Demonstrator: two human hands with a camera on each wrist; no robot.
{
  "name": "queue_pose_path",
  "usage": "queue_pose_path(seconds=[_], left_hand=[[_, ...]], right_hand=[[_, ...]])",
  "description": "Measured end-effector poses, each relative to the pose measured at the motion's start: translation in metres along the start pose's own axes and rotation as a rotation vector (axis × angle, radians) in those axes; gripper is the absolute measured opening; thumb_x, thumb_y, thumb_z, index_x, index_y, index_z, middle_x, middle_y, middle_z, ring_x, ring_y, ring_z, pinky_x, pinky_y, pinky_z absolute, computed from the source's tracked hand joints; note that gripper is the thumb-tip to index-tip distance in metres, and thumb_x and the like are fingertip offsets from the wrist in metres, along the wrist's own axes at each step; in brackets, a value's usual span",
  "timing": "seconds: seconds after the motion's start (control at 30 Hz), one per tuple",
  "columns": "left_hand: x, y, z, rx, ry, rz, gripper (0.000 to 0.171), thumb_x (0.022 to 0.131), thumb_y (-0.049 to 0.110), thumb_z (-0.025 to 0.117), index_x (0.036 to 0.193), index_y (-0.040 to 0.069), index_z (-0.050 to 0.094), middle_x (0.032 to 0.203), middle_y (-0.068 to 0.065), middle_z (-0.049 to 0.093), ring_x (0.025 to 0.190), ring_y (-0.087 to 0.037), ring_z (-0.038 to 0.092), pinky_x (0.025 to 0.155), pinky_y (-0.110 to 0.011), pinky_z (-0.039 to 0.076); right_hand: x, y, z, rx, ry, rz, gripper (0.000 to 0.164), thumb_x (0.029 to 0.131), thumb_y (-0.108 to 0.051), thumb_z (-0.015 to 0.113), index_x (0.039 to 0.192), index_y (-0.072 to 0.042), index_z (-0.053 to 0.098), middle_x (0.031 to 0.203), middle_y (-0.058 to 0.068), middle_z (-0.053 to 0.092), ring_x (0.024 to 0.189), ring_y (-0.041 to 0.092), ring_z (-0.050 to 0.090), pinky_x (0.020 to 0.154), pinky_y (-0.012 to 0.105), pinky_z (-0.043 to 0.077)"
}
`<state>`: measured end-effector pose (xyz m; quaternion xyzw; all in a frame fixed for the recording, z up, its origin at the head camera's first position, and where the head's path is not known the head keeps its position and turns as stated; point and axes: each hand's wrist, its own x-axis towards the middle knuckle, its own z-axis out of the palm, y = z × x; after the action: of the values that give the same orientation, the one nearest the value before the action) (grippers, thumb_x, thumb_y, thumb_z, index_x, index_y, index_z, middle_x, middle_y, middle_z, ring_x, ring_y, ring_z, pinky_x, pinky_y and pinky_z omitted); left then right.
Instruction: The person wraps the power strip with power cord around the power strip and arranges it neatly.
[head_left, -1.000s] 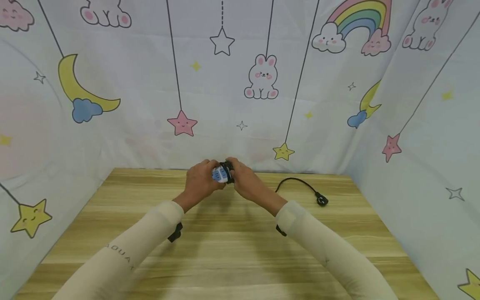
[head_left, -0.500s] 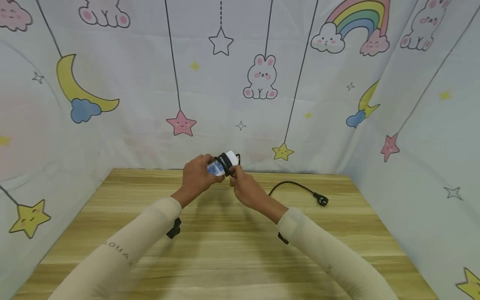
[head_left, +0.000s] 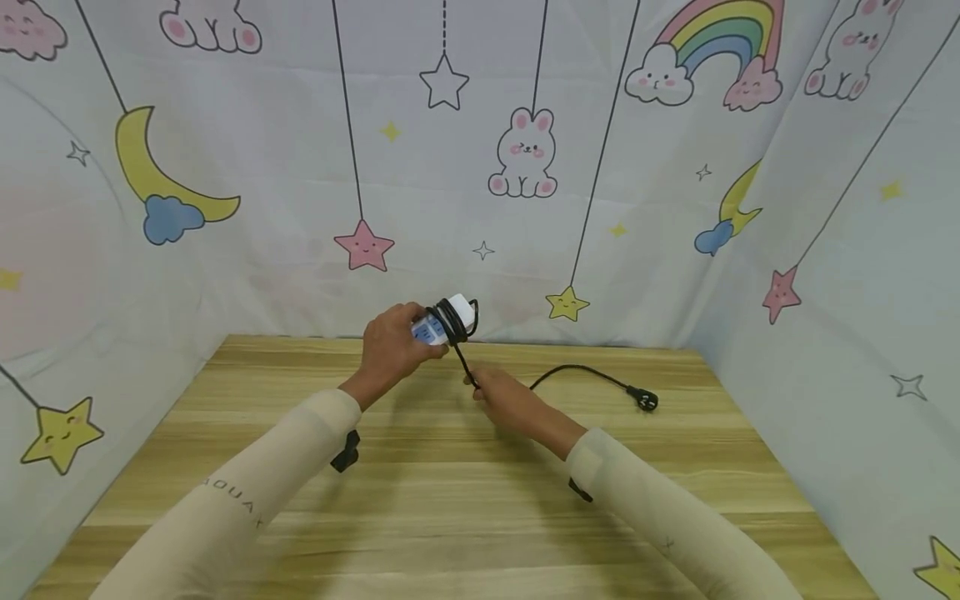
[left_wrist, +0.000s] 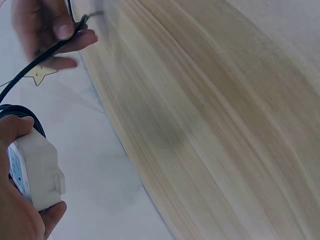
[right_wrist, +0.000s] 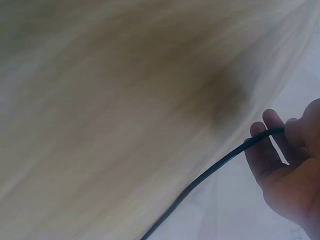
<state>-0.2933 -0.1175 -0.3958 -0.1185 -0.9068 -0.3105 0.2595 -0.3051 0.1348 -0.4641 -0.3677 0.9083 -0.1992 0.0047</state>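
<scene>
A white power strip (head_left: 461,310) with blue socket faces is held up over the table's back edge by my left hand (head_left: 392,343). Thumb and fingers grip its near end, as the left wrist view of the power strip (left_wrist: 41,167) also shows. Several turns of black cord (head_left: 450,322) wrap its middle, with a small loop at the far end. Below and to the right, my right hand (head_left: 510,402) pinches the cord (right_wrist: 210,172) between thumb and fingers, and the stretch between the hands is drawn straight. Past the right hand, the cord runs to a black plug (head_left: 645,399).
The wood-grain table (head_left: 450,517) spreads under both arms. A white cloth wall (head_left: 285,292) printed with stars, moons and bunnies stands behind it and along both sides. Black straps (head_left: 347,452) show at the wrists.
My right hand has moved from beside the power strip down and to the right, drawing the cord along. The power strip has tilted and risen slightly in my left hand, uncovering its white far end.
</scene>
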Motion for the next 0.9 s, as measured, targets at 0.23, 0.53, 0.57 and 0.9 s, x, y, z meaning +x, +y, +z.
queue_pose_path(seconds=[0.23, 0.53, 0.57, 0.9], left_hand=[[0.003, 0.003, 0.0, -0.018, -0.005, 0.018, 0.064, 0.076, 0.03, 0.104, 0.127, 0.001, 0.078, 0.111, -0.019, 0.081, 0.095, -0.036, 0.076, 0.087, -0.055, 0.059], [-0.005, 0.006, 0.003, -0.006, -0.053, 0.061, 0.063, 0.077, 0.03, 0.104, 0.128, 0.003, 0.078, 0.112, -0.018, 0.082, 0.095, -0.035, 0.077, 0.087, -0.053, 0.059], [-0.005, 0.007, 0.004, -0.003, -0.058, 0.073, 0.063, 0.077, 0.03, 0.104, 0.128, 0.004, 0.078, 0.112, -0.018, 0.082, 0.095, -0.034, 0.077, 0.087, -0.052, 0.06], [-0.011, 0.017, 0.004, 0.044, -0.166, 0.214, 0.066, 0.072, 0.027, 0.107, 0.128, 0.006, 0.079, 0.114, -0.014, 0.081, 0.095, -0.029, 0.076, 0.083, -0.047, 0.064]], right_hand=[[0.003, 0.023, 0.007, -0.228, -0.048, 0.006, 0.038, 0.117, -0.009, 0.057, 0.155, -0.011, 0.057, 0.132, 0.018, 0.077, 0.123, 0.039, 0.074, 0.1, 0.055, 0.063], [0.02, 0.02, -0.011, -0.404, -0.069, -0.038, 0.028, 0.121, -0.022, 0.053, 0.145, -0.016, 0.066, 0.121, 0.015, 0.079, 0.108, 0.034, 0.077, 0.091, 0.05, 0.065], [0.022, 0.01, -0.017, -0.415, -0.086, -0.011, 0.026, 0.119, -0.019, 0.056, 0.141, -0.013, 0.069, 0.121, 0.017, 0.079, 0.109, 0.036, 0.077, 0.091, 0.052, 0.066], [0.034, 0.01, -0.041, -0.259, -0.011, 0.281, 0.028, 0.118, -0.017, 0.057, 0.137, -0.002, 0.072, 0.139, 0.018, 0.077, 0.13, 0.033, 0.076, 0.112, 0.05, 0.061]])
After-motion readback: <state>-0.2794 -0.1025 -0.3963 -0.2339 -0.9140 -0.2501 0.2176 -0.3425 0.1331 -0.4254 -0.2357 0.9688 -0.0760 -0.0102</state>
